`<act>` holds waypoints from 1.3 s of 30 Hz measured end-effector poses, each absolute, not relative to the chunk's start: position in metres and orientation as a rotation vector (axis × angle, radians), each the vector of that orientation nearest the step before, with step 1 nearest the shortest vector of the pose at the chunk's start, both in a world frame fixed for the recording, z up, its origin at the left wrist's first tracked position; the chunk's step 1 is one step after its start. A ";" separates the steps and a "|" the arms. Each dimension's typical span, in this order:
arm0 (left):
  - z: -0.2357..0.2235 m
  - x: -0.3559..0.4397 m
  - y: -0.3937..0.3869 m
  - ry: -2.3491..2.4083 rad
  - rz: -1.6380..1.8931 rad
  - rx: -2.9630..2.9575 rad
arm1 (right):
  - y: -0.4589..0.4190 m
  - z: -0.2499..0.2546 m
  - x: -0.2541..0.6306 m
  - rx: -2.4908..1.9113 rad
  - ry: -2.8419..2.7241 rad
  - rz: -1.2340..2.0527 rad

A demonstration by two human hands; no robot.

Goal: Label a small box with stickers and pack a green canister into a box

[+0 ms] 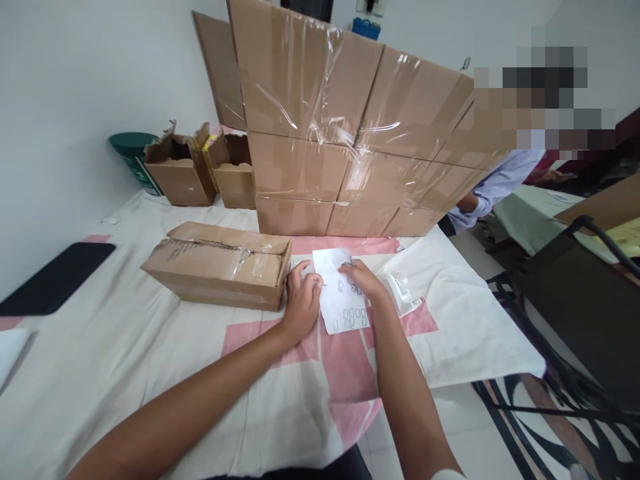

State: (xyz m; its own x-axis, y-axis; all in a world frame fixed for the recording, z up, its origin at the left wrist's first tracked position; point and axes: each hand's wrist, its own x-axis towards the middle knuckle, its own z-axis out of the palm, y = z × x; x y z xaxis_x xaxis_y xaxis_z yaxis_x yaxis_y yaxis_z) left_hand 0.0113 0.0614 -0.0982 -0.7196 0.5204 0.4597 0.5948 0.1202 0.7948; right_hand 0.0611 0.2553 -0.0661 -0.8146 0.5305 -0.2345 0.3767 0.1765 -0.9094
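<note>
A green bin (133,148) stands beside an open cardboard box (186,185).

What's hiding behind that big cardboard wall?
A blue basket peeks over the taped cardboard wall; a person's sleeve shows past its right edge. The wall covers anything else there.

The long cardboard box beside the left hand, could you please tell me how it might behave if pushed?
The box would probably slide rather than tip, being long and low. Its straight walls look fairly stiff, though the gaping top seam may give. The wrinkled cloth beneath could bunch up.
</note>
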 end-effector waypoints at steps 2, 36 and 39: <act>-0.098 0.010 0.061 -2.303 -1.789 -1.145 | 0.260 -0.066 0.060 -0.900 -2.247 1.559; -0.107 -0.002 0.068 -2.285 -2.113 -0.964 | 0.219 -0.048 0.054 0.080 -2.455 1.254; -0.102 -0.002 0.066 -2.304 -2.046 -1.081 | 0.220 -0.050 0.053 0.015 -2.429 1.239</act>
